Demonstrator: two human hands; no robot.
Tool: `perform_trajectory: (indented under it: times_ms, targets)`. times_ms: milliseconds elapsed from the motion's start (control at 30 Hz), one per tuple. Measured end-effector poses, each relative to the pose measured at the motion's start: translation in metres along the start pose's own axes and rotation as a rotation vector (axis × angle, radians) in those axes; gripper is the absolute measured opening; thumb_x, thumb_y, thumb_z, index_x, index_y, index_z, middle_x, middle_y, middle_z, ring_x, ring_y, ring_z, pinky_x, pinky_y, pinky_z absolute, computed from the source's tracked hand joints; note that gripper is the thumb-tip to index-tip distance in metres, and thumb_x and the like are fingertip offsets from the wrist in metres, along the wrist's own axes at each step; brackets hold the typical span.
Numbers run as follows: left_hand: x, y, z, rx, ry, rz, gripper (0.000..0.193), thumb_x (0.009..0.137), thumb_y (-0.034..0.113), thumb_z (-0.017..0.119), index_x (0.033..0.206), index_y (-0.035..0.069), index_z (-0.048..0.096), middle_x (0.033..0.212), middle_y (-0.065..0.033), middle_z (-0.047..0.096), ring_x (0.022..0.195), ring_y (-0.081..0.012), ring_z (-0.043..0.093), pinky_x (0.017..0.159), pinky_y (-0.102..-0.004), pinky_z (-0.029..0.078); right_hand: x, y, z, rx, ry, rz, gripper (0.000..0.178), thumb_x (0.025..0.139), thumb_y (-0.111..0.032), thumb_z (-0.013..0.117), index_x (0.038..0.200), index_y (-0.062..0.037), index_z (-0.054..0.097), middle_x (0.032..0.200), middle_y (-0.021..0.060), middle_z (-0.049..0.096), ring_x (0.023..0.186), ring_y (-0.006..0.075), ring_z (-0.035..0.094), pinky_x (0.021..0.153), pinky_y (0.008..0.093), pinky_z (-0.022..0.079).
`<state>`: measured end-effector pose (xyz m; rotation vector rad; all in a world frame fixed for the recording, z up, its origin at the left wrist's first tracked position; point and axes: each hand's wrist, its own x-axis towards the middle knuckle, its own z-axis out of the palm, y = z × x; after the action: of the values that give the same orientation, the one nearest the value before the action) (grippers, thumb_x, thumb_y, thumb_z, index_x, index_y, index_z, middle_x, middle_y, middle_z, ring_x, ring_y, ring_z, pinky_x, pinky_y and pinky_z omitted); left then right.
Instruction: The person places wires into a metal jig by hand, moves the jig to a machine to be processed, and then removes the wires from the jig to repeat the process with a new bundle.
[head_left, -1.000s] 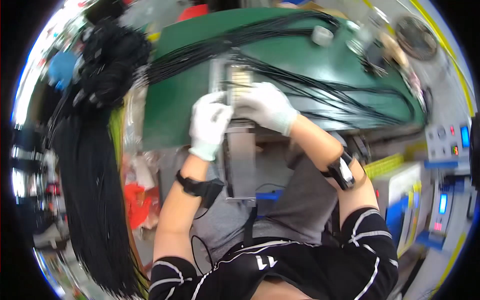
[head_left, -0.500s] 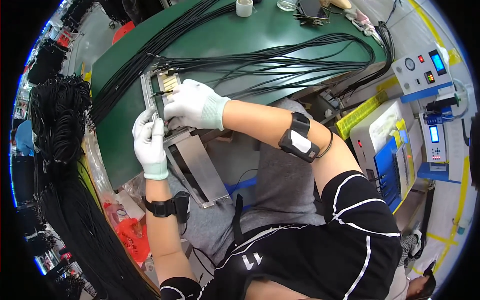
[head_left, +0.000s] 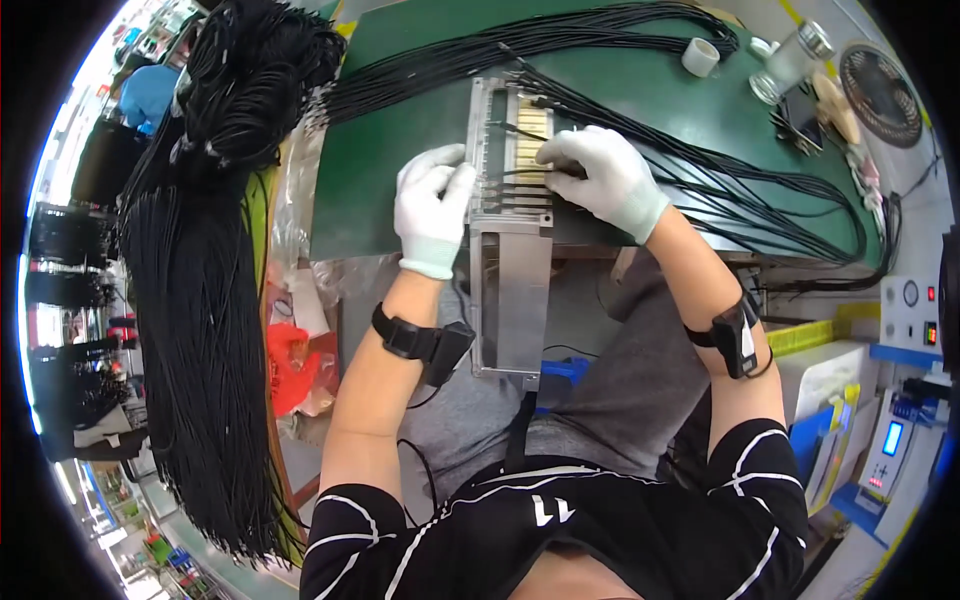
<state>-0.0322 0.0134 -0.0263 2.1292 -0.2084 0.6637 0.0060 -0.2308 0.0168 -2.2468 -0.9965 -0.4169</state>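
Observation:
A long metal fixture (head_left: 510, 290) reaches from the green table over my lap. Its upper part has a slotted rail (head_left: 479, 135) and a row of pale yellow blocks (head_left: 531, 140). Several black cable ends lie crosswise in it. My left hand (head_left: 432, 212), in a white glove, is beside the rail with its fingers half curled and apart; nothing shows between them. At the fixture's right side my right hand (head_left: 604, 178), also gloved, has thumb and forefinger closed around a thin black cable; the fingers partly hide it.
A bundle of black cables (head_left: 760, 185) runs right across the green table (head_left: 385, 165); another lies along its far side. Thick black cable hanks (head_left: 205, 370) hang at left. A white tape roll (head_left: 700, 57), a glass jar (head_left: 793, 62) and a fan (head_left: 880, 95) stand far right.
The view has turned, so the fixture now appears upright and more central. My hands have moved apart, left hand by the rail, right hand on the other side. The cable ends now lie across the fixture's lower slots.

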Motion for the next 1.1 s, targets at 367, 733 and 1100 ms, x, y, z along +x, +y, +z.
perform_trajectory:
  times_ms: [367, 733, 1100]
  targets:
    - [0.003, -0.001, -0.004, 0.082, 0.003, -0.045, 0.019, 0.089, 0.021, 0.067, 0.091, 0.003, 0.073, 0.096, -0.0126, 0.073, 0.094, -0.0304, 0.065, 0.087, -0.0398, 0.050, 0.003, -0.003, 0.001, -0.173, -0.072, 0.054, 0.011, 0.078, -0.018, 0.073, 0.083, -0.0093, 0.070, 0.077, 0.0070, 0.068, 0.077, 0.0300, 0.062, 0.072, 0.0408, 0.049]
    - [0.004, 0.012, 0.002, 0.102, -0.136, 0.019, 0.019, 0.090, 0.029, 0.067, 0.103, 0.020, 0.079, 0.129, -0.0154, 0.063, 0.122, -0.0328, 0.054, 0.107, -0.0411, 0.040, 0.007, -0.005, 0.008, -0.148, -0.117, 0.088, 0.012, 0.080, -0.017, 0.072, 0.084, -0.0066, 0.069, 0.076, 0.0104, 0.066, 0.078, 0.0320, 0.061, 0.071, 0.0424, 0.049]
    - [0.002, 0.014, 0.014, 0.309, -0.202, 0.237, 0.023, 0.083, 0.043, 0.071, 0.092, 0.025, 0.080, 0.133, -0.0166, 0.060, 0.127, -0.0402, 0.047, 0.113, -0.0508, 0.029, 0.019, 0.022, -0.008, -0.571, -0.159, 0.248, 0.015, 0.080, -0.024, 0.075, 0.084, -0.0106, 0.070, 0.083, 0.0071, 0.066, 0.087, 0.0305, 0.062, 0.077, 0.0413, 0.049]
